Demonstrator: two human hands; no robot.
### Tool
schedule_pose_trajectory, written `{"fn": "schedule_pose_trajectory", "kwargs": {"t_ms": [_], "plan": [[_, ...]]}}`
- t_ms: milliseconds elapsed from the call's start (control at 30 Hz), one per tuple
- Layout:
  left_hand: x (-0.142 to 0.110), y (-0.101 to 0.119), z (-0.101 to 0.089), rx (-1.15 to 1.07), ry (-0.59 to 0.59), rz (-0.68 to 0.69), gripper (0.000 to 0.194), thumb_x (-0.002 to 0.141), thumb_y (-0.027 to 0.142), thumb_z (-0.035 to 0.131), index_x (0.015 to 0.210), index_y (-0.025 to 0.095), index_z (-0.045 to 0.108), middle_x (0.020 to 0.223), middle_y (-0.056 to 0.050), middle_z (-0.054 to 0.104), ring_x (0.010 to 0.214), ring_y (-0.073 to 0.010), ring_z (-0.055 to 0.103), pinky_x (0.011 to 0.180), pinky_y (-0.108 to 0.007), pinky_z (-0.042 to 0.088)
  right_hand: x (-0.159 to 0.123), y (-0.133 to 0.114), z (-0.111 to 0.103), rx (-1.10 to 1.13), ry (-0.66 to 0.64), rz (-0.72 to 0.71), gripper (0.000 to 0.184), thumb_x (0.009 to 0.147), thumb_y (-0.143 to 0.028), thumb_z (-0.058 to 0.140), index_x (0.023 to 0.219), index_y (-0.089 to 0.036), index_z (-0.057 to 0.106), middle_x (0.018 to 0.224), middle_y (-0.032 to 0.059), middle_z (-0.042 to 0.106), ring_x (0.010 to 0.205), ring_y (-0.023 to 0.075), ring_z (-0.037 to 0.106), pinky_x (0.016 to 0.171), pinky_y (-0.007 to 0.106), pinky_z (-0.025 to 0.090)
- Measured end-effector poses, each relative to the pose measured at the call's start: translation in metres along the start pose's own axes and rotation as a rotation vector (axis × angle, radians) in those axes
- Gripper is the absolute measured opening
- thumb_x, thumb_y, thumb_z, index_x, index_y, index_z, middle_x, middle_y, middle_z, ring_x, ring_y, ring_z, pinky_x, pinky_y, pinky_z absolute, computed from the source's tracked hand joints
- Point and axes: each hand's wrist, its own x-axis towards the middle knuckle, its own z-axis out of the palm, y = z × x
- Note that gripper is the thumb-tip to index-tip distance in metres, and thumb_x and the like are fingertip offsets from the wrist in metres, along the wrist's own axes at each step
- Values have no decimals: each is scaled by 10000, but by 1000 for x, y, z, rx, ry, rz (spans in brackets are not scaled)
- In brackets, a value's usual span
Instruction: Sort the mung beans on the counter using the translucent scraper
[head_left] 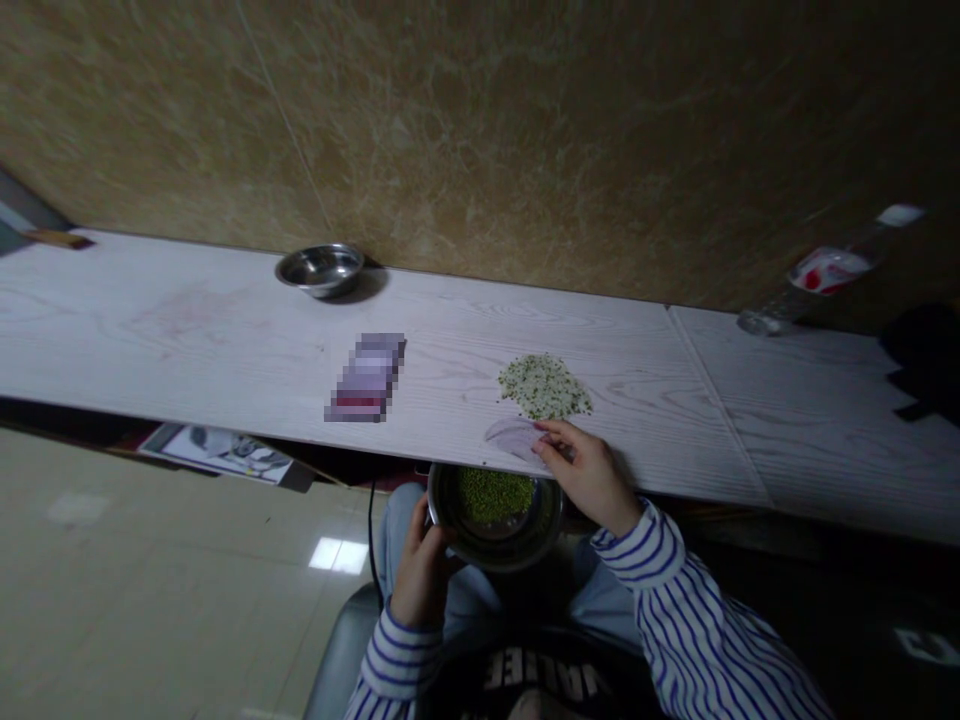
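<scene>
My left hand (421,565) is closed on the left rim of a metal bowl (501,556), held just below the table's front edge above my lap. Green beans (495,497), small like mung beans, lie in the bowl. Pinched between the fingers of my right hand (589,470) is a thin, see-through plastic piece (511,437) with a rounded edge. It is at the table's edge, over the right part of the bowl's far side. Just beyond it, a pile of white grains mixed with green beans (544,386) is spread on the tabletop.
A second metal bowl (321,270) stands near the wall on the pale wooden table (187,350). A pixelated flat object (366,377) lies left of the pile. At right are a clear bottle (825,270) and a dark object (926,360). Papers (217,452) sit below the table's edge.
</scene>
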Motion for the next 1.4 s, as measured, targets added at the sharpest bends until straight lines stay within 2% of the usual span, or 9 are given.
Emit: {"fn": "schedule_pose_trajectory", "kwargs": {"t_ms": [200,267,400,500,733,933,1067,1233,1400], "plan": [[0,1,1,-28,-5,-2,598,620,217,689,1213,254,625,988,-46,688,801,-213,617,620,-300,531,-3,-4,2,-7,-46,-30,244,838,-257,621,1041,-209,749,843,62,787,767,202,738,718,315,585],[0,2,0,-35,-7,-4,594,617,215,694,1205,261,627,994,-46,690,816,-217,616,605,-291,525,2,0,0,-2,-4,-16,261,841,-271,618,1056,-196,745,849,73,785,765,207,737,699,315,583],[3,3,-2,-19,8,1,599,605,215,689,1199,267,638,1021,-46,690,836,-225,625,567,-263,492,22,9,-7,-65,162,32,293,833,-289,623,1080,-176,735,876,93,784,794,231,735,725,348,581],[6,4,-4,-12,12,3,593,619,238,696,1208,256,631,1016,-49,696,818,-215,622,521,-231,442,36,10,-8,-113,181,47,296,835,-278,609,1081,-175,737,843,87,782,763,229,732,699,341,575],[9,4,-7,-29,19,-10,669,609,250,713,1268,268,601,990,-39,698,790,-205,623,554,-255,473,44,6,-3,-231,147,16,301,834,-263,598,1082,-192,753,840,88,784,751,243,730,692,357,570],[10,7,-6,-22,3,3,625,628,237,693,1246,245,601,1001,-40,688,814,-200,611,619,-288,506,39,8,-6,-144,108,4,286,824,-275,618,1060,-199,761,826,69,783,734,217,727,673,320,572],[11,10,-7,4,-2,6,643,619,231,670,1258,249,593,980,-32,679,767,-188,588,564,-261,463,40,6,-3,-161,97,-7,280,829,-254,620,1066,-204,760,843,67,784,750,213,725,687,318,570],[10,12,-11,15,-3,9,651,615,249,673,1261,253,594,994,-32,665,773,-193,573,542,-257,443,38,-1,4,-168,-25,-32,289,861,-234,603,1108,-213,750,895,65,789,777,206,726,686,307,561],[10,12,-19,46,-11,16,663,623,263,667,1279,241,574,970,-41,662,768,-207,579,539,-274,455,37,-10,4,-141,-158,-72,263,870,-226,611,1092,-229,752,932,50,792,846,202,728,760,316,558]]}}
